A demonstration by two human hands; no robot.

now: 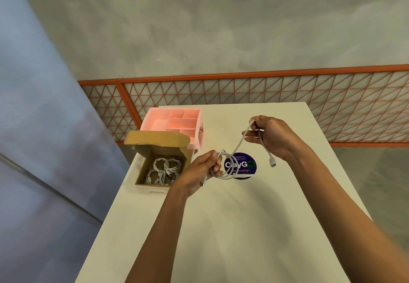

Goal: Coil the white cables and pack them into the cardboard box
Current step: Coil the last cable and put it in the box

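Left hand (202, 169): raised above the table, fingers closed round a small coil of white cable (238, 147); loops hang below the fist, roughly oval, smooth and rubbery in look.

Right hand (269, 137): held higher and farther out, well apart from the left, fingers pinched on the same cable near its free end.

Cable run: taut-to-slack line rising from the left fist up and right to the right hand, long axis diagonal; from there the tail drops down, ending in a white plug (272, 162) that points downward and hangs free in the air.

Round sticker (247, 165): dark blue, flat on the tabletop below the hands, white lettering "ClayGo".

Table (221, 227): matt cream, rectangular.

Cardboard box (141, 174): brown, lid flap open and tilted back, at the table's left edge; holds several coiled white cables (164, 168).

Pink organiser tray (172, 121): glossy plastic, divided into rectangular compartments, just behind the box.
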